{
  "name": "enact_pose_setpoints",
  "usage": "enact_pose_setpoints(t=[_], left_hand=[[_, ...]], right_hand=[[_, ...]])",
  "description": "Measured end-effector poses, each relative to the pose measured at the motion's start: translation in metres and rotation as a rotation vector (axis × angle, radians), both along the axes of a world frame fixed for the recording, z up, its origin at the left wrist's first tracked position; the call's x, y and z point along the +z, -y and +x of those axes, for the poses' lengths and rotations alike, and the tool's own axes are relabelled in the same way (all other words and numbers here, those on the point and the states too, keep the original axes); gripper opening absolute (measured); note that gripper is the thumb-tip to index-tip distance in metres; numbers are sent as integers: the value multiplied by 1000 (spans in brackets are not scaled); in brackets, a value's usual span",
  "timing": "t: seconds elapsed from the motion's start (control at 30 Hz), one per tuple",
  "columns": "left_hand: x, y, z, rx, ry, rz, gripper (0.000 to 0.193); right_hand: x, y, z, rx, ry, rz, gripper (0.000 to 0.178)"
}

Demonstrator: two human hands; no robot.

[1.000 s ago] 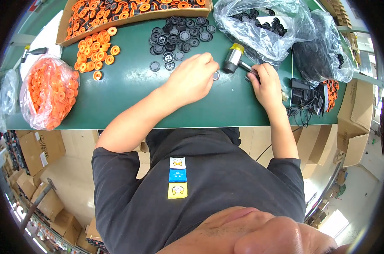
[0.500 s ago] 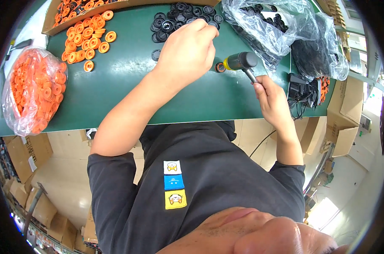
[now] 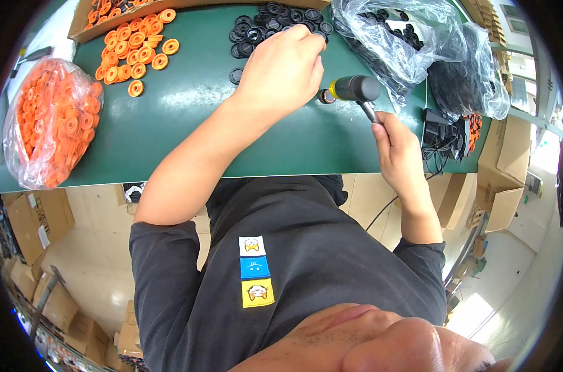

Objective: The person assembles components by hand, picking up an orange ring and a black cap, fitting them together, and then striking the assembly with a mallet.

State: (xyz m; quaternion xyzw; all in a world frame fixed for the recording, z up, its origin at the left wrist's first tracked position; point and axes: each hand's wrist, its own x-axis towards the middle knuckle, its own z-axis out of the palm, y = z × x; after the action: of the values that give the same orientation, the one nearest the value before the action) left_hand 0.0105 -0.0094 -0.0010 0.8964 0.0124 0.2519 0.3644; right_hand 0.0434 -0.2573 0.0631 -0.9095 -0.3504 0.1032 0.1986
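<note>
My right hand (image 3: 398,146) is closed round the handle of a mallet (image 3: 360,88) with a black head and a yellow band at its left end. Just by that yellow end, a small black-and-orange wheel (image 3: 325,97) rests on the green table. My left hand (image 3: 281,69) reaches over the near edge of a pile of black discs (image 3: 254,35), its fingers curled together. Whatever those fingertips hold is hidden behind the hand. One black disc (image 3: 236,75) lies apart, left of my left wrist.
Loose orange wheels (image 3: 132,56) spread at the left, before a cardboard box (image 3: 83,32) of more. A clear bag of orange wheels (image 3: 52,124) sits at the left edge. Plastic bags with black parts (image 3: 458,80) and a black adapter with cables (image 3: 439,127) are at the right.
The whole view has shifted slightly. My left hand stays at the black discs with its fingers curled, and the mallet stays beside the small wheel, which shows less orange.
</note>
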Motion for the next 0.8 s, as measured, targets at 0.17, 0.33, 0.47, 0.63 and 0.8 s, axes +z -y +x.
enact_pose_setpoints(t=[0.17,0.33,0.47,0.63,0.8], left_hand=[[-1,0,2,12,-2,3,17],[-4,-2,1,23,-12,-1,17],[-1,-2,3,29,-16,13,17],[-4,-3,2,23,-42,12,16],[-4,-3,4,36,-40,35,16]], right_hand=[[-15,-4,0,8,0,-41,18],[-3,-4,-5,43,-8,14,20],[-12,0,-11,4,-4,36,20],[-12,2,-6,64,-11,57,22],[-17,9,-11,-21,13,64,22]])
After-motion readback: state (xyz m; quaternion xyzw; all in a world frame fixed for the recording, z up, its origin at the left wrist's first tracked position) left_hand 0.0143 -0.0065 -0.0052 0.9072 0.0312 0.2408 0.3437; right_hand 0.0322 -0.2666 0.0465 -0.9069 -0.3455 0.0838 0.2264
